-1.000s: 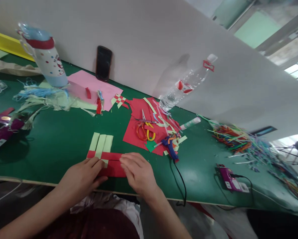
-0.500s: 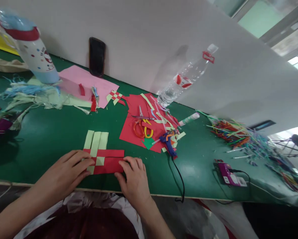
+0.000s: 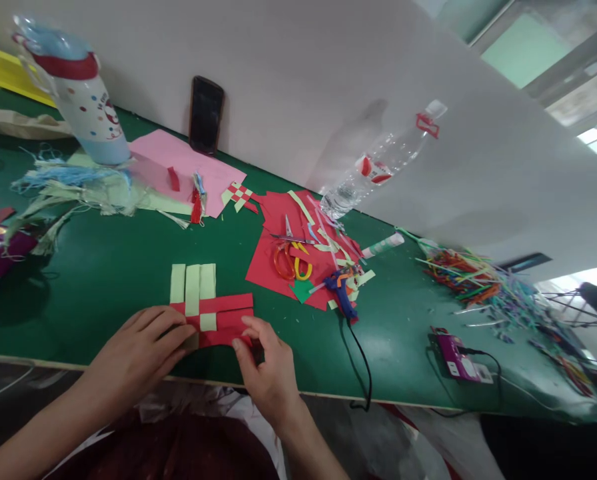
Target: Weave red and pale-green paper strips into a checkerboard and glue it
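Green table holds woven red and green paper strips at its near edge, six o'clock. Left hand presses flat on them; right hand pinches their red end.

I see left hand flat on left end of red strips, right hand pinching right end. Pale green strips woven through, pointing 12 o'clock. Scissors at 2 o'clock.
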`<state>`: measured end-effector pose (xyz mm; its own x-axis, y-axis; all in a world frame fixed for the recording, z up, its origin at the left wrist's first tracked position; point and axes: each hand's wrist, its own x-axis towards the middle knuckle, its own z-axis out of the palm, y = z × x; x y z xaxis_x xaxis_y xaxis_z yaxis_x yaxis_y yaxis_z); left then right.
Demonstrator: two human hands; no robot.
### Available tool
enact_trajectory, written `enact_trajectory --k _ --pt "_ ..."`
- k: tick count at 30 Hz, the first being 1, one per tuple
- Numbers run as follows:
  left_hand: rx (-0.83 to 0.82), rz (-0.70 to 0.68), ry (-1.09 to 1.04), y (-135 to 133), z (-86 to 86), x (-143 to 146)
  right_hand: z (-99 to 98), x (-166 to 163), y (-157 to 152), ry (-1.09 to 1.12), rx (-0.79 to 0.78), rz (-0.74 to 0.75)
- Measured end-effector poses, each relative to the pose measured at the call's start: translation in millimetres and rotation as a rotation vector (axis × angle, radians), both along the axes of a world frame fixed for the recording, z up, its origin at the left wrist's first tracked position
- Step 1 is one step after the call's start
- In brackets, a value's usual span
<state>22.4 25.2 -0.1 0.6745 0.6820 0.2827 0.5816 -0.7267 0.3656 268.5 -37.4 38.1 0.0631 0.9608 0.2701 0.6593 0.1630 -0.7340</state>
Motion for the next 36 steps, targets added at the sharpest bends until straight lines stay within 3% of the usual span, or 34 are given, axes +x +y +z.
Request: enact_trajectory --k 5,10,13,15,19,25,32,36 --pt "-0.011 0.035 -0.01 -3 0.9 4 9.5 -9 4 0.007 0.119 0.089" --pt "0.014 0.058 -0.006 -4 5.8 9 5.3 -16 0 -0.22 0.278 0.261" --pt "0.022 0.032 -0.004 -2 7.6 11 1.8 -12 0 -0.267 0.285 0.296" --pt "0.038 0.006 -0.016 -1 8.4 11 1.3 -5 1 -0.266 0.269 0.224" --pt "0.111 -0.044 -0.041 -2 7.8 9 -0.3 8 2 -0.329 0.291 -0.058" --pt "0.222 -0.109 0.036 -4 0.0 0 -22.9 -12 -7 -0.556 0.106 0.25" --pt "0.255 -0.129 0.058 -2 -6.9 -4 -22.8 -5 -5 -0.644 0.011 0.267" --pt "0.233 -0.124 0.065 -3 -7.3 -2 -15.4 14 -6 -0.671 -0.029 0.176"
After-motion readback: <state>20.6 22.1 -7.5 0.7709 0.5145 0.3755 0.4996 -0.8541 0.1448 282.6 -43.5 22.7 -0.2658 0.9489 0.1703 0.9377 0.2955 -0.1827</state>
